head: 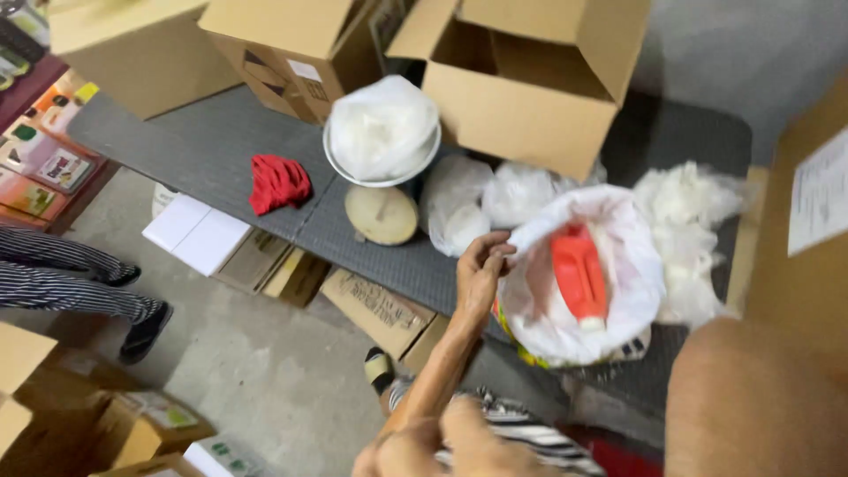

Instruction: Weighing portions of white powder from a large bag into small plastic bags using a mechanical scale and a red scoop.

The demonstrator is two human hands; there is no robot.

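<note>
My left hand (pixel 481 269) pinches the near rim of a large white sack (pixel 539 309) that stands open against the grey table (pixel 212 141). White powder fills the sack, and an orange scoop (pixel 579 274) lies on top of it. Only my right forearm (pixel 751 397) shows, blurred and close at the lower right; its hand is out of sight. Left of the sack stands a kitchen scale (pixel 382 215), its white bowl holding a filled clear bag (pixel 382 128). Two more filled clear bags (pixel 468 208) lie between the scale and the sack.
Open cardboard boxes (pixel 521 79) crowd the table's far side, and a red cloth (pixel 278 183) lies on its left part. Loose plastic bags (pixel 685 212) pile up at the right. Flattened cartons (pixel 371 305) lean under the table. Another person's striped trouser legs (pixel 71 278) are at the left.
</note>
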